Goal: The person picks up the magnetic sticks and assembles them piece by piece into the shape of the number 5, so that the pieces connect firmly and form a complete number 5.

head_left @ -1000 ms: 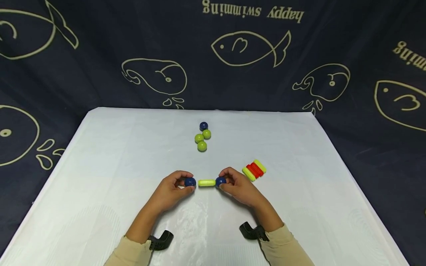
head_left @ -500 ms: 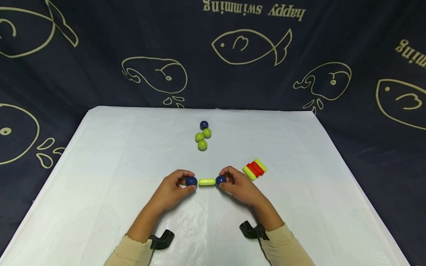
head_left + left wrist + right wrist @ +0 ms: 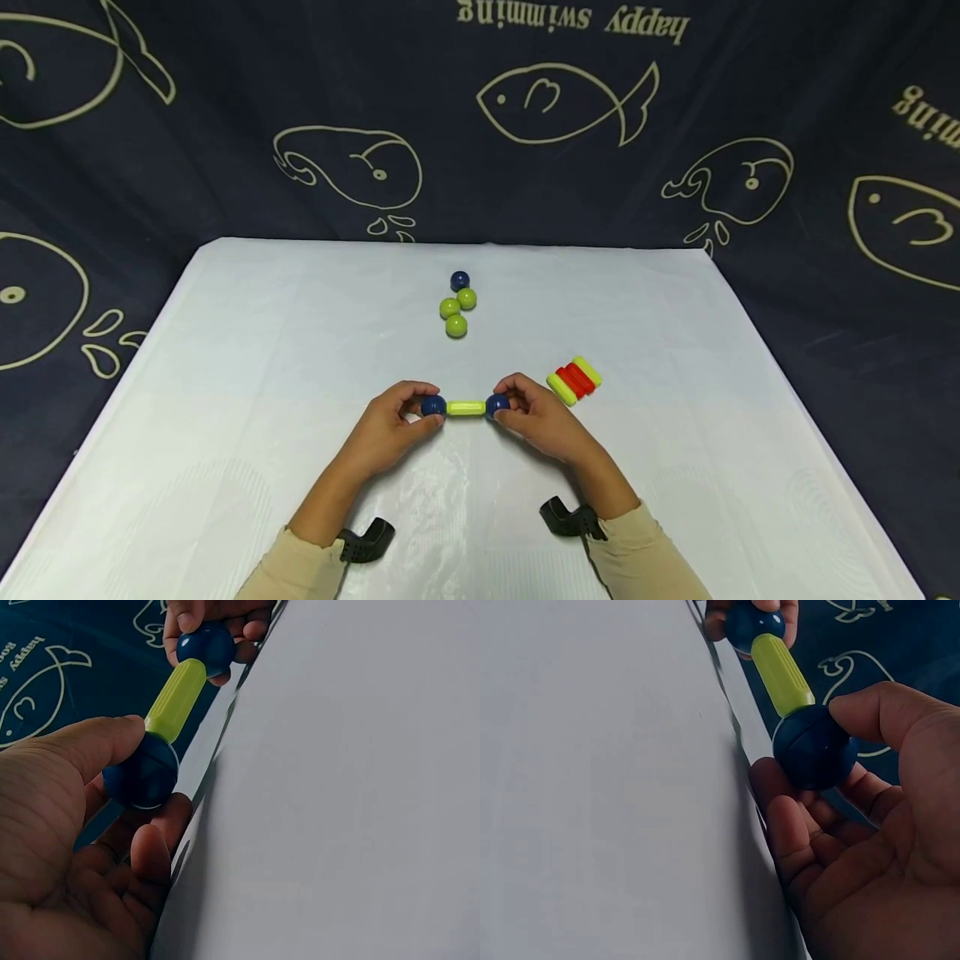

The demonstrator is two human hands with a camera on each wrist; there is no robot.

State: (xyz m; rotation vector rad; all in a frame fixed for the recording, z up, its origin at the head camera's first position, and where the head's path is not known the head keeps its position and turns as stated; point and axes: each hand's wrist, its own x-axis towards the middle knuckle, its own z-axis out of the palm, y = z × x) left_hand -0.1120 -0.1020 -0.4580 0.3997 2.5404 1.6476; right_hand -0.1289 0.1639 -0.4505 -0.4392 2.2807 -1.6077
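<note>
My left hand (image 3: 387, 427) pinches a dark blue ball (image 3: 142, 772) between thumb and fingers. With thumb and fingers, my right hand (image 3: 543, 421) grips a second blue ball (image 3: 815, 748). A ribbed yellow-green rod (image 3: 467, 408) spans the gap, one end against each ball, so the three form a straight dumbbell shape. Both wrist views show the rod (image 3: 176, 701) meeting the two balls. The far side of each ball is covered by fingers in the head view.
On the white table (image 3: 300, 333), a blue ball (image 3: 460, 281) and several green balls (image 3: 456, 326) cluster toward the back. Right of my right hand, red rods (image 3: 575, 381) lie side by side between yellow-green rods (image 3: 587, 371). A dark fish-print cloth (image 3: 562, 192) hangs behind.
My left hand has moved slightly right with its ball, closing the small gap to the rod's left end. The right hand has stayed almost still on its ball.
</note>
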